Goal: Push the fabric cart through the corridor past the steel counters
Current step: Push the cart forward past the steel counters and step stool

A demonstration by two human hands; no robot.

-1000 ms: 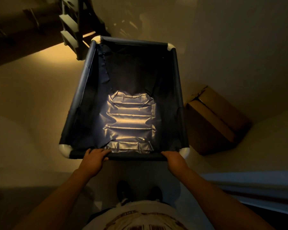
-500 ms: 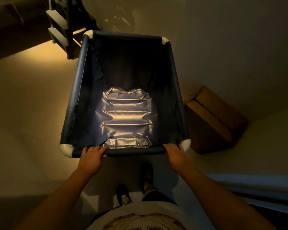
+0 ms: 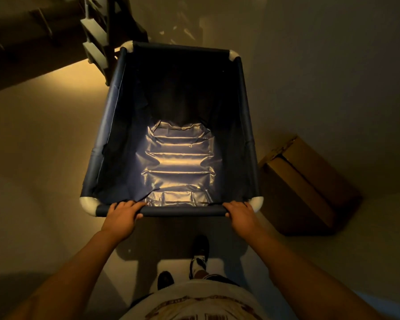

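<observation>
Gripping the near rail of the fabric cart [image 3: 116, 116] with both hands: left hand [image 3: 121, 214] is sitting close to the near-left white corner joint [image 3: 88, 204], right hand [image 3: 240, 214] close to the near-right one, fingers [image 3: 127, 204] of each curling over the padded bar and clamping on it. Cart is standing on the pale floor [image 3: 44, 158] straight ahead of the person, navy liner hanging from a tube frame, bin holding nothing, wrinkled bottom panel catching the light. Cardboard box [image 3: 310, 188] is lying tilted on the floor just beside the cart's right side, near the right hand. Grey stepped frame [image 3: 95, 35], possibly a ladder or rack, is standing beyond the far-left corner, just beside it; cannot tell if touching. Shoes [image 3: 200, 248] are showing below the rail, right one ahead of the left. Lighting is dim, left background is too dark to read.
</observation>
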